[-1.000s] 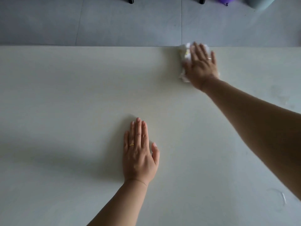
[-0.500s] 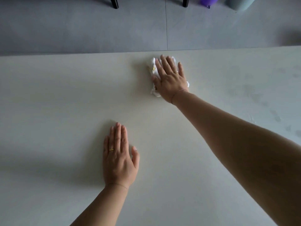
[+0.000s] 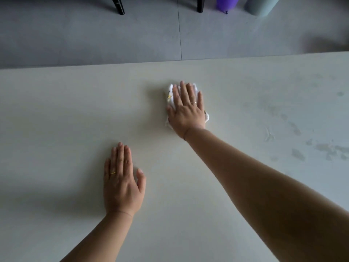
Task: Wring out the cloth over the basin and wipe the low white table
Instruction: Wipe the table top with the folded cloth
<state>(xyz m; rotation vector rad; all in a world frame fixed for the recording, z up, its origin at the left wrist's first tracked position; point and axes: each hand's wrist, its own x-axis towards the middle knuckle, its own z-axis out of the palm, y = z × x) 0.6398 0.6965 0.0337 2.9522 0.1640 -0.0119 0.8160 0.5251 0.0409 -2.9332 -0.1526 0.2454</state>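
The low white table (image 3: 56, 114) fills most of the view. My right hand (image 3: 187, 110) lies flat on a bunched white cloth (image 3: 171, 91) and presses it to the tabletop, a little past the middle. Only the cloth's edges show around the fingers and at the wrist. My left hand (image 3: 122, 182) rests palm down on the bare tabletop nearer to me, fingers together, holding nothing. No basin is in view.
Wet smears and streaks (image 3: 324, 148) mark the table at the right. Beyond the far edge lies grey tiled floor (image 3: 94, 35), with two black furniture legs (image 3: 118, 5), a purple object (image 3: 226, 3) and a grey-green container (image 3: 261, 6) at the top.
My right hand has slid the cloth from the table's far edge toward me and leftward. The left hand has stayed flat on the table.
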